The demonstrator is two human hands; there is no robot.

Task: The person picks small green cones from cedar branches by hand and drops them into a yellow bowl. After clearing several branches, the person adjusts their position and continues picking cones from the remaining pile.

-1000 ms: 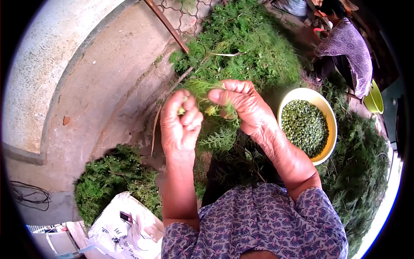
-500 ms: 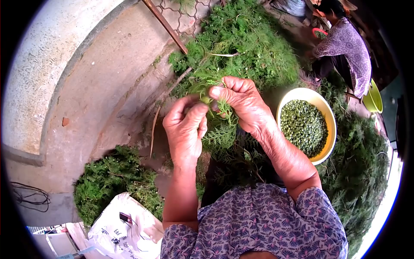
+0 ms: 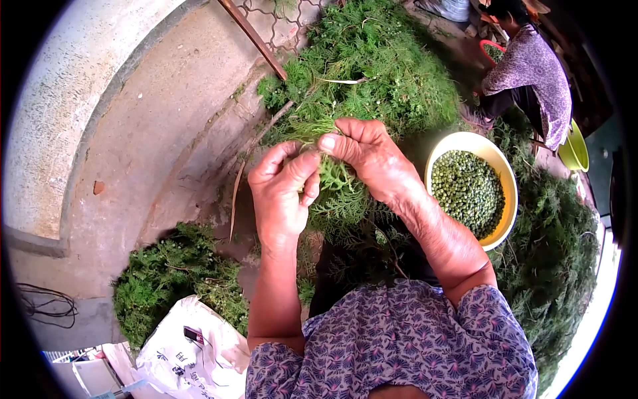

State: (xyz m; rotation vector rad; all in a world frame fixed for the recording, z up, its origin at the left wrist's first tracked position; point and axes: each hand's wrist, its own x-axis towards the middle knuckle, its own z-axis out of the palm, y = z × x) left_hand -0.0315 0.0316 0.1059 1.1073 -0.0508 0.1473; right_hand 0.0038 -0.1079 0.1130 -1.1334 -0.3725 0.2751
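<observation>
Now both hands are meeting at a green sprig

The left hand, blurred and farther from the right a second ago, is touching the sprig; whether it is gripping, I cannot tell. The right hand is pinching the sprig, thumb against forefinger. At right, a yellow bowl is holding green berries. Beyond, cut greenery is lying heaped; another person is sitting low.
</observation>
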